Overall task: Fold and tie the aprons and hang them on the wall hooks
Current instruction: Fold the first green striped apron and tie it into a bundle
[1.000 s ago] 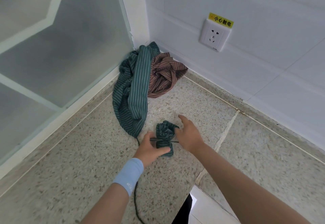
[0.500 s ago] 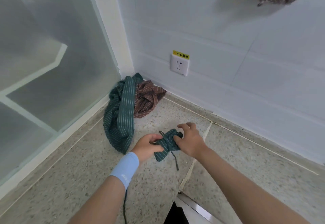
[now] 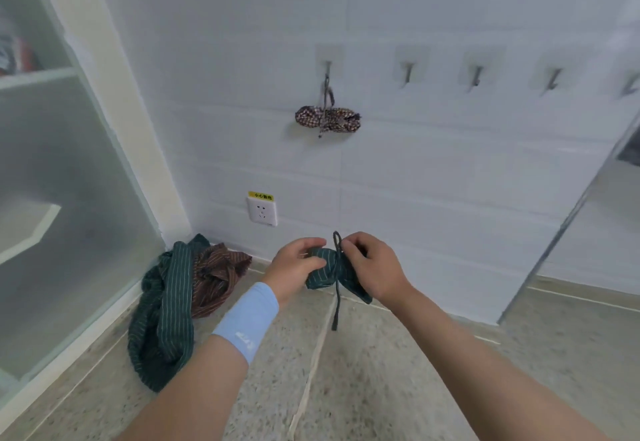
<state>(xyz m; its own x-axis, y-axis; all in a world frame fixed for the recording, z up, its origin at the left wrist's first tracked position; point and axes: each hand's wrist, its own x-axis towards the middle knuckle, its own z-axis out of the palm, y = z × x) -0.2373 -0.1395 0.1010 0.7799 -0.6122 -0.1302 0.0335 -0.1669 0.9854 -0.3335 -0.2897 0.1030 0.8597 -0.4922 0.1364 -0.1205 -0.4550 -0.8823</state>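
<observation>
Head view.

- **Item one:** checked bundle (image 3: 327, 121), tied, hanging by its cord from the leftmost hook (image 3: 327, 67). Done.
- **Item two:** green striped bundle (image 3: 334, 272), folded and tied round the middle. It is held in the air before the wall, below the hook row, and is not yet hung.
- **Items three and four:** loose green apron (image 3: 162, 312) and brown apron (image 3: 216, 274), heaped on the floor in the corner. Judged unfolded.
- **Empty hooks** (image 3: 408, 73): at least three, to the right.
- **Left hand** (image 3: 294, 269): fingers curled round the bundle's left end.
- **Right hand** (image 3: 372, 267): grasps the right end, fingertips pinching the upright cord loop (image 3: 336, 240). A loose cord end dangles below.
- **Forearms:** both reach forward.
</observation>
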